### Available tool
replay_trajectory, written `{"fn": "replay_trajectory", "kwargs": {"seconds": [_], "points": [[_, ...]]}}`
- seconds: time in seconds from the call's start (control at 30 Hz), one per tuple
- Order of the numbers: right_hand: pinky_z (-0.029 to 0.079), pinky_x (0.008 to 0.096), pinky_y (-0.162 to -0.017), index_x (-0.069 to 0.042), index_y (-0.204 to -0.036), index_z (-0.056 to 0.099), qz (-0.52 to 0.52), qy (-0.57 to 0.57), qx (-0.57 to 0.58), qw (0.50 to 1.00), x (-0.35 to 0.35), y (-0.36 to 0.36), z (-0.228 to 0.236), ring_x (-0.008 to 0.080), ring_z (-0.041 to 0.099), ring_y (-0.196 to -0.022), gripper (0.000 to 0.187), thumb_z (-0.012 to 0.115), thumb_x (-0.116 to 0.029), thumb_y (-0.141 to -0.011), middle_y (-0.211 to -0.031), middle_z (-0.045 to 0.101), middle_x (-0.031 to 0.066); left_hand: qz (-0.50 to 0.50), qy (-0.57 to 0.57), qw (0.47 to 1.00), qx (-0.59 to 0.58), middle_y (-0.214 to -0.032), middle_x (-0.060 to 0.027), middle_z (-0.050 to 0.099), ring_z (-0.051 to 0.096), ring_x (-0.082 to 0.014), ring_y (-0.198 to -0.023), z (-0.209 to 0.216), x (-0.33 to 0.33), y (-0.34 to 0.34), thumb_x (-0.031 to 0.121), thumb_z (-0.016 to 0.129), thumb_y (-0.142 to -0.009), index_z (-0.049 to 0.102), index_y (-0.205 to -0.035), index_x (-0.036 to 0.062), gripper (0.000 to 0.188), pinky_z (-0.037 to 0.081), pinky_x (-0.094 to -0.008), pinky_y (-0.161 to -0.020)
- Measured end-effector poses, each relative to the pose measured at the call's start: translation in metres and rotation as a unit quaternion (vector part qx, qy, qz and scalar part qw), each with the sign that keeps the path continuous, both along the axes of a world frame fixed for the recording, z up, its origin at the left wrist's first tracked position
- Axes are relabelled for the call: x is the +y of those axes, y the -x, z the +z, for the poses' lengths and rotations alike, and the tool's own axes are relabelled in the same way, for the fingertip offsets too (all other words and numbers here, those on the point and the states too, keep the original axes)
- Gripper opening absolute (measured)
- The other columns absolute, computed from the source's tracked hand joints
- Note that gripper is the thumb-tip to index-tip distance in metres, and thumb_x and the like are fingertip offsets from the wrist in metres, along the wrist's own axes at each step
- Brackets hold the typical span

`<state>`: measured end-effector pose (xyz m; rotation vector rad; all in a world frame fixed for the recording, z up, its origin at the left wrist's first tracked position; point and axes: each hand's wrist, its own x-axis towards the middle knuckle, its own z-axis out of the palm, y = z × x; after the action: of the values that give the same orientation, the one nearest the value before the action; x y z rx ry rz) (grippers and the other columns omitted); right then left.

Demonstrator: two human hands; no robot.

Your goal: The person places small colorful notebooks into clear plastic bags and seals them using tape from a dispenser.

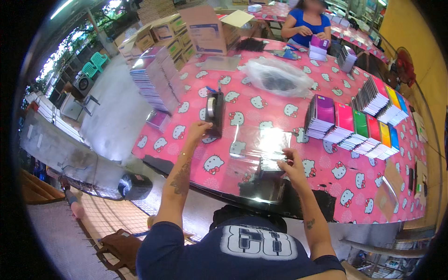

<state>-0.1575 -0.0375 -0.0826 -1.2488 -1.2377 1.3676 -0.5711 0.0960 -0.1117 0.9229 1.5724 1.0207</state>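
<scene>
A black tape dispenser [214, 114] with a roll of tape stands on the table in front of me. At its near end my left hand [201, 129] has its fingertips closed together; what they pinch is too small to make out. A small stack of notebooks [271, 167] sits near the table's front edge, with a shiny clear plastic sheet [245, 140] spread around and beyond it. My right hand [294, 166] is at the stack's right side, its thumb and fingers curved and apart, by the plastic.
Rows of colored notebook stacks [347, 122] stand at right. A tall notebook stack [156, 77] is at the table's left edge, a small wrapped pack [158, 120] beside it. Farther back are a plastic bag [277, 77], cardboard boxes [203, 30] and a person in blue [305, 25] handling a purple-topped stack.
</scene>
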Motion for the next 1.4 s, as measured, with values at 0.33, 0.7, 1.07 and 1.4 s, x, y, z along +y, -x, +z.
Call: {"fn": "replay_trajectory", "kwargs": {"seconds": [0.33,0.7,1.07,1.4], "points": [[0.051,0.0275,-0.067,-0.010,-0.128,0.053,-0.011,-0.064,-0.028,0.998,0.002,-0.009,-0.022,0.0161,0.055,-0.097,0.049,0.075,-0.021,-0.085,-0.118,0.057,0.0065,0.039,-0.208,0.929,0.304,-0.070,-0.0082,0.067,0.065,-0.0220,-0.063,0.000,-0.023,-0.010,0.024,0.070,-0.088,0.072,-0.088,0.0018,0.022,0.050,-0.0387,-0.060],[0.048,0.0341,-0.087,-0.005,-0.128,0.057,-0.026,-0.037,-0.032,0.998,-0.005,-0.002,-0.007,0.0195,0.057,-0.099,0.048,0.074,-0.018,-0.085,-0.117,0.061,0.0093,0.109,-0.111,0.988,0.000,-0.071,-0.0041,0.065,0.062,-0.0166,-0.066,-0.029,-0.042,-0.020,0.020,0.070,-0.089,0.070,-0.085,0.0026,0.018,0.050,-0.0316,-0.061],[0.050,0.0318,-0.082,-0.005,-0.128,0.056,-0.027,-0.028,-0.033,0.999,-0.008,-0.001,0.000,0.0174,0.057,-0.095,0.048,0.073,-0.019,-0.086,-0.112,0.059,0.0085,-0.259,-0.295,0.767,0.508,-0.084,-0.0140,0.071,0.069,-0.0333,-0.080,0.111,-0.049,-0.098,0.027,0.069,-0.084,0.071,-0.088,0.0062,0.022,0.051,-0.0468,-0.070],[0.050,0.0295,-0.077,-0.007,-0.134,0.049,0.018,-0.078,-0.039,0.996,-0.002,-0.008,0.004,0.0156,0.054,-0.100,0.054,0.073,-0.020,-0.088,-0.116,0.053,0.0055,-0.780,-0.030,0.544,0.308,-0.096,-0.0076,0.070,0.064,-0.0234,-0.097,0.063,0.049,-0.237,0.054,0.076,-0.082,0.068,-0.103,0.0047,0.054,0.045,-0.0436,-0.093]]}}
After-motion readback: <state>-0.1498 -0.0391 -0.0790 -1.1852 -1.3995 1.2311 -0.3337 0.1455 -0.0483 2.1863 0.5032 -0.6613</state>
